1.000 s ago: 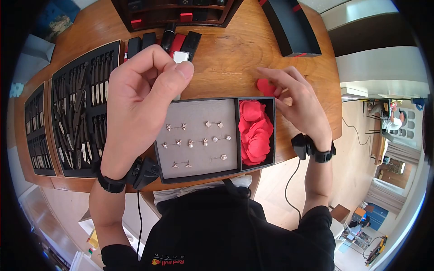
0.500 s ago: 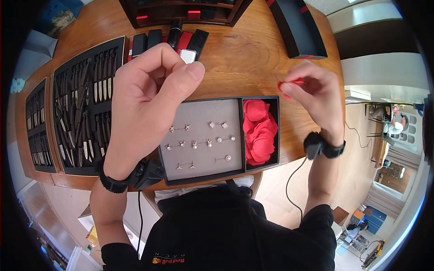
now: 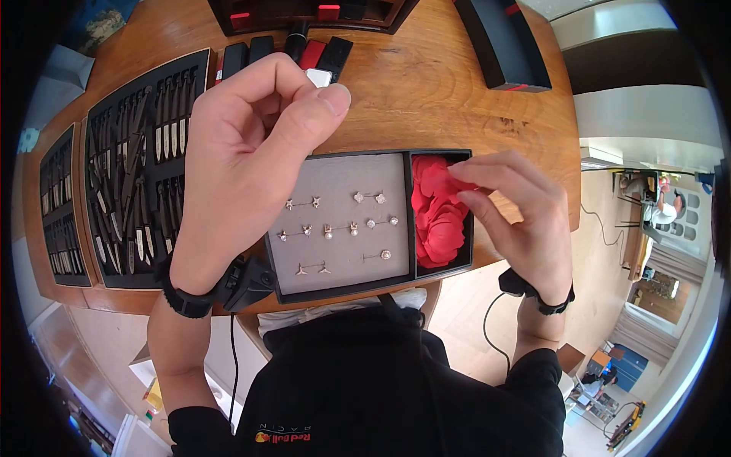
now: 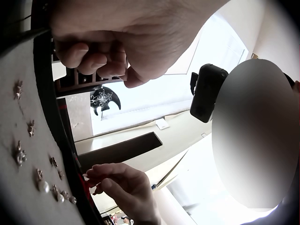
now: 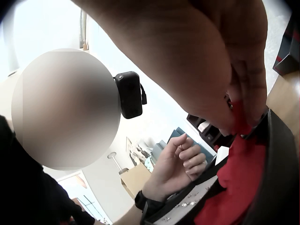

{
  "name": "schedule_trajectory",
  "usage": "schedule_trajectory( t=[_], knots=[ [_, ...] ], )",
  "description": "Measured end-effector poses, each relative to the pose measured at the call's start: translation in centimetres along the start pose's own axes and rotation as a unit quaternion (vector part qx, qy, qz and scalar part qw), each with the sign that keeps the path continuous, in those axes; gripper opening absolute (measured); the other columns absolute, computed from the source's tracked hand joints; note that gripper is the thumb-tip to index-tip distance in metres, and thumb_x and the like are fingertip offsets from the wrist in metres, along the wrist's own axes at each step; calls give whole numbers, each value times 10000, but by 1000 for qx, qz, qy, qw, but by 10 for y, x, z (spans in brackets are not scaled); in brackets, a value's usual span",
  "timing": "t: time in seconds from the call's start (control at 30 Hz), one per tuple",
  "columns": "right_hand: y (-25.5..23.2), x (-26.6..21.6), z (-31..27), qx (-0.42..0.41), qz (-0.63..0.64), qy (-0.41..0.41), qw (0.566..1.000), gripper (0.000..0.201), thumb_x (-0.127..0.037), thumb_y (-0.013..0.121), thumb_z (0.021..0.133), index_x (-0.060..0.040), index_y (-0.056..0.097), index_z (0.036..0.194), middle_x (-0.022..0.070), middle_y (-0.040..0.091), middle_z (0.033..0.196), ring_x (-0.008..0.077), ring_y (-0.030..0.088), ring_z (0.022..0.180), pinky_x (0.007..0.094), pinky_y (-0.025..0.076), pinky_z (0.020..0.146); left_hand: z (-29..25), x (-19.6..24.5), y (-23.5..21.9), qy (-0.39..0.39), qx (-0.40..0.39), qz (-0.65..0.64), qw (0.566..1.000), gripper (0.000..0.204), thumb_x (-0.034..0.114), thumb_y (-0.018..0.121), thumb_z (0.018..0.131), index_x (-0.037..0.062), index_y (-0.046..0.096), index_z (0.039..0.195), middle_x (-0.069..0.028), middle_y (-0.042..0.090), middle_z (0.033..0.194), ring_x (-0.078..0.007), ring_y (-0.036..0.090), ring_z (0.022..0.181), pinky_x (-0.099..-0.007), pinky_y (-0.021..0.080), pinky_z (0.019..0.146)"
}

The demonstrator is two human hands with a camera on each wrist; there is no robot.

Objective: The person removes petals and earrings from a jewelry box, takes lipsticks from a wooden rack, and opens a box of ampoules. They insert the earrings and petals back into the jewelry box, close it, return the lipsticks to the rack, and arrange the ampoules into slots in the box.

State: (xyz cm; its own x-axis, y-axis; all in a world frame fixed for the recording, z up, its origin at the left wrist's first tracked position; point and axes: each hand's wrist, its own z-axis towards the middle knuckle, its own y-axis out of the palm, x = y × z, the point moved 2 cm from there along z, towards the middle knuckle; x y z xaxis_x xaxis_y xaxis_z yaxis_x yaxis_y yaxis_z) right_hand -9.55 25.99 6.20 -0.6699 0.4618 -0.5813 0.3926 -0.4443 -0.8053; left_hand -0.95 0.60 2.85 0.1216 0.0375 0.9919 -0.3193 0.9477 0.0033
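A black box (image 3: 442,268) straddles the table's near edge. Its wide section has a grey pad (image 3: 346,274) bearing several pairs of earrings (image 3: 354,228); red fabric petals (image 3: 440,228) fill the narrow section on the right. Over that section, my right hand (image 3: 529,217) pinches a red petal (image 5: 241,119) between thumb and fingers, its tips right at the pile. My left hand (image 3: 247,167) is raised over the box's left side, fingers curled in and thumb against the index finger. Nothing shows in its grasp, in the right wrist view either.
Trays of dark-handled small blades (image 3: 137,175) lie on the left. Black and red small boxes (image 3: 335,57) sit behind my left hand, before a dark wooden cabinet (image 3: 365,19). A long black open box (image 3: 506,53) stands at the back right of the wooden table (image 3: 426,91).
My right hand picked up a red petal from the table beyond the box, lifted it, and brought it left to the petal section. The left hand has kept its curled pose.
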Motion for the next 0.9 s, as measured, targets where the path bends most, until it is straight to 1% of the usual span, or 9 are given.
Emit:
schedule_trajectory(
  t=[0.13,0.2,0.3,0.43,0.5,0.63,0.7,0.73,0.9],
  knots=[
    [7,-9,-1,-29,-13,-37,999,242,-6,791,875,-43,769,1113,114,739,1073,301,712,985,374,574,824,0,-1,0,9,2,2,1000,269,171,655,1038,82,548,807,76,433,706,-13,342,640,-223,258,594],
    [13,-14,2,-62,-118,-83,988,304,-40,798,863,-48,765,1165,89,764,1086,313,679,1115,394,529,953,0,-1,-1,8,1,0,1000,267,169,655,1038,82,550,808,76,433,707,-13,342,641,-223,258,595],
    [22,-9,-2,-80,-202,-89,972,302,-93,800,874,-70,758,1172,60,763,1108,311,652,1135,414,484,987,1,-1,0,9,2,-2,1000,264,167,658,1037,81,555,810,77,433,710,-13,343,643,-224,259,595],
    [25,-12,-3,-78,-247,-96,961,310,-99,804,868,-79,759,1174,64,753,1147,297,647,1107,401,473,974,0,-2,0,7,1,-3,1000,258,166,664,1034,80,563,813,78,429,715,-12,342,643,-224,260,595],
    [22,-13,-5,-73,-207,-109,969,385,-57,749,808,-39,731,1192,86,703,1214,281,631,1107,398,470,935,0,-1,0,5,0,-4,1000,258,164,665,1034,80,563,812,79,430,715,-11,342,644,-224,260,594],
    [20,-20,-8,-32,-147,-86,985,385,-38,738,772,-19,737,1156,104,693,1182,279,652,1069,398,517,896,-1,0,0,-13,-9,-15,1000,257,163,666,1032,79,563,811,77,431,714,-13,345,646,-224,262,596],
    [25,-17,-11,-49,-140,-135,980,372,-26,729,737,-11,742,1109,105,685,1154,278,668,1048,394,551,884,-1,-1,0,1,-7,-11,1000,259,165,666,1031,78,563,811,76,432,713,-14,346,646,-223,264,598],
    [29,-16,-11,-63,-150,-125,979,319,42,791,751,-14,751,1062,118,697,1173,311,686,1058,403,578,888,0,-1,0,15,-3,-5,1000,260,168,667,1031,77,562,811,75,432,712,-15,348,646,-223,266,600],
    [29,-20,-9,-90,-178,-137,970,305,41,787,752,-11,753,1051,127,693,1174,313,685,1058,409,584,876,0,-1,1,11,0,-1,1000,262,164,660,1032,76,562,806,72,435,711,-16,352,644,-223,269,602]
  ],
)
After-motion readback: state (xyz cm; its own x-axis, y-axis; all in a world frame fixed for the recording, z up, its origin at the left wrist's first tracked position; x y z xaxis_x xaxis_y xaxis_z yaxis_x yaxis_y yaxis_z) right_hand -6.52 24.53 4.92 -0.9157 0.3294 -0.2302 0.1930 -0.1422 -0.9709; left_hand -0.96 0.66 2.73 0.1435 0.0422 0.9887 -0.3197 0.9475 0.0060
